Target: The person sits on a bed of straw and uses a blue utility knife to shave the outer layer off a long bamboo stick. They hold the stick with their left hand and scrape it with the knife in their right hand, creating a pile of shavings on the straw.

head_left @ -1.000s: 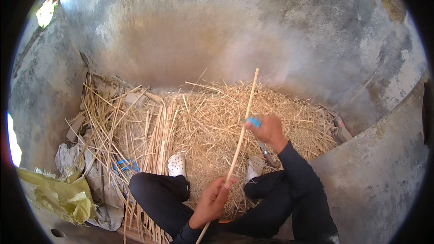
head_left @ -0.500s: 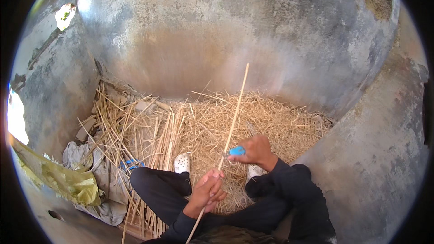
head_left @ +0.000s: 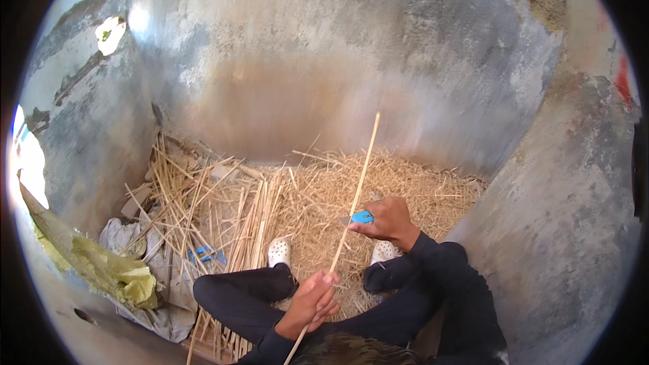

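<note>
A long, thin, pale stick slants from the lower middle up toward the far wall. My left hand is closed around its lower part. Higher up, my right hand grips a blue-handled utility knife, its blade touching or lying very close to the stick. Whether the blade cuts into the stick is too small to tell. Curled fingers hide most of the knife's handle.
Dry shavings cover the floor around my white clogs. To the left lie a bundle of split sticks, grey cloth and a yellowish plastic sheet. A worn concrete wall curves around the far side.
My right hand with the knife has shifted slightly farther up the stick, away from my left hand. The left hand keeps its grip. The whole view has tilted a little.
</note>
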Available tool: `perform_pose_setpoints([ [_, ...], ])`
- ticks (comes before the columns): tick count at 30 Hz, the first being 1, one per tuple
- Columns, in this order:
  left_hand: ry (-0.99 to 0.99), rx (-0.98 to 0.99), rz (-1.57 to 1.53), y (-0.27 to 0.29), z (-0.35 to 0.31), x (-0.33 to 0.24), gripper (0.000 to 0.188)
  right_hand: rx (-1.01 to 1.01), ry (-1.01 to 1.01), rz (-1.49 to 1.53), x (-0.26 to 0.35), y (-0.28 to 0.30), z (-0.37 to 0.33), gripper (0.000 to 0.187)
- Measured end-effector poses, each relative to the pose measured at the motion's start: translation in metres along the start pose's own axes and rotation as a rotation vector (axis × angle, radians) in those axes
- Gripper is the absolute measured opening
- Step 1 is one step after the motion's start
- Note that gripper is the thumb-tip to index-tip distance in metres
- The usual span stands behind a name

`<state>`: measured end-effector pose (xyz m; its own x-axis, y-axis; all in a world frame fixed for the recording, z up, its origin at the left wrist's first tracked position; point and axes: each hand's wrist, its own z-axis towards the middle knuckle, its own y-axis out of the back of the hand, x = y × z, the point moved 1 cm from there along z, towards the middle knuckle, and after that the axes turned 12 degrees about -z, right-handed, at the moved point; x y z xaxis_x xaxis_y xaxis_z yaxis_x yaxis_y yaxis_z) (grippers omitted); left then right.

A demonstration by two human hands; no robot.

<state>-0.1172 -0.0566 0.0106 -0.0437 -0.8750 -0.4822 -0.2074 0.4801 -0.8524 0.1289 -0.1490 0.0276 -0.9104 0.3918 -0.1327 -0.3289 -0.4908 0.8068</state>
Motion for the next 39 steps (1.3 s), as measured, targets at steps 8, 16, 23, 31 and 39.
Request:
perform_pose_setpoints([
  [8, 0.094, 0.026, 0.028, 0.01, -0.014, 0.016, 0.019, -0.021, -0.314, -0.309, -0.131, -0.024, 0.042, 0.074],
  [16, 0.166, -0.054, 0.202, 0.01, -0.011, 0.027, 0.019, 0.096, -1.227, -0.161, -0.286, -0.057, 0.037, 0.086],
  [23, -0.112, -0.121, 0.342, 0.027, 0.048, -0.014, 0.027, 0.216, -0.865, 0.279, -0.152, -0.116, -0.034, 0.074],
  [31, -0.105, -0.22, 0.773, 0.033, 0.087, 0.002, 0.029, 0.269, -0.244, 0.356, -0.006, -0.101, -0.067, 0.07],
  [39, -0.143, -0.202, 0.719, 0.025, 0.067, 0.018, 0.029, 0.264, -0.427, 0.383, -0.023, -0.111, -0.067, 0.07],
])
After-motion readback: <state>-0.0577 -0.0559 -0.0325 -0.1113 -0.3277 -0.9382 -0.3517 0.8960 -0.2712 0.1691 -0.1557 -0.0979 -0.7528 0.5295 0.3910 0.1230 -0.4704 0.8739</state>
